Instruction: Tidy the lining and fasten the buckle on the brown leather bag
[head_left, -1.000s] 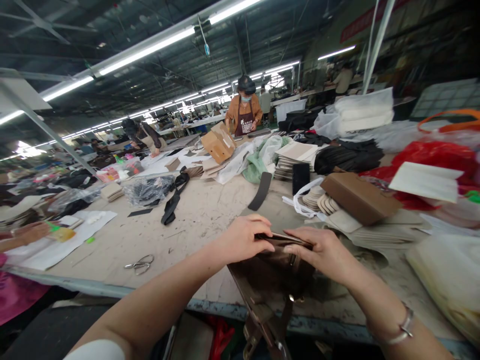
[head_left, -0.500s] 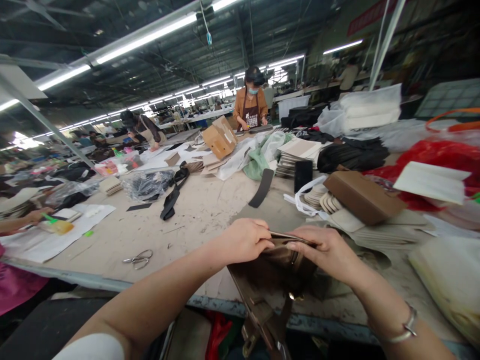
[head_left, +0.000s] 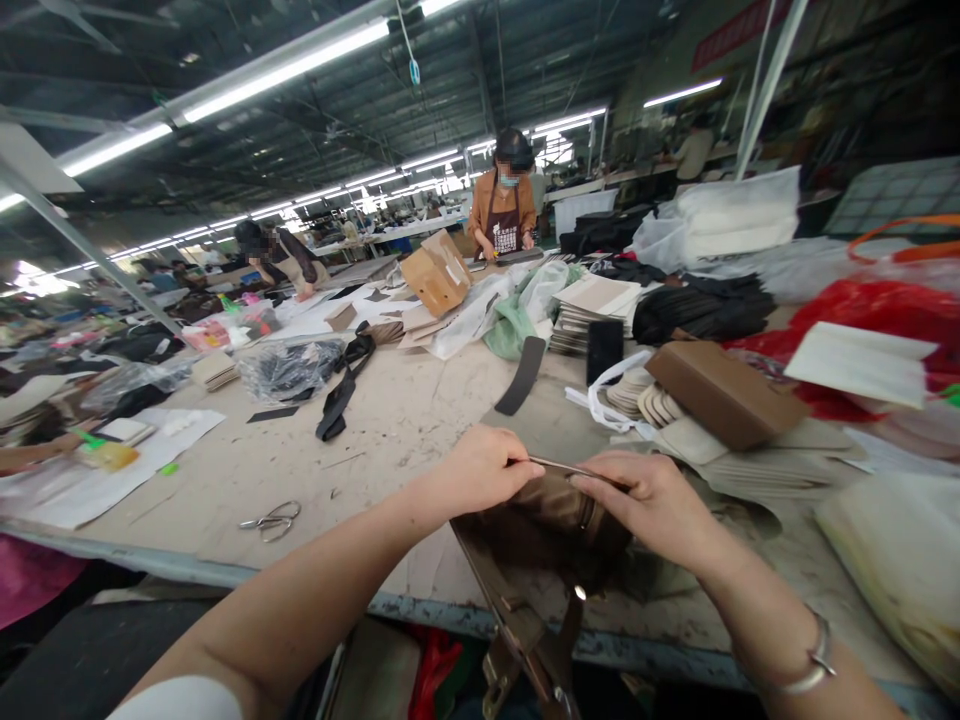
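A brown bag (head_left: pixel 551 530) with straps and metal fittings hangs over the front edge of the table. My left hand (head_left: pixel 491 468) pinches the left part of its upper edge. Farther right along that same edge, my right hand (head_left: pixel 637 490) grips with the thumb on the near side and the fingers behind. Brown lining with a zipper shows below the edge between my hands. The lower part of the bag hangs in shadow below the tabletop, so its full shape is hidden.
Scissors (head_left: pixel 271 521) lie left on the worktable (head_left: pixel 405 420). Beyond my hands are a dark curved strip (head_left: pixel 521 375), a phone (head_left: pixel 604 350) and a brown box (head_left: pixel 727 395). A co-worker (head_left: pixel 504 205) stands across the table; another person's arm (head_left: pixel 37 455) reaches in at left.
The bag's upper edge has been pressed together and now looks like a thin line between my hands. My left hand has shifted slightly left and up.
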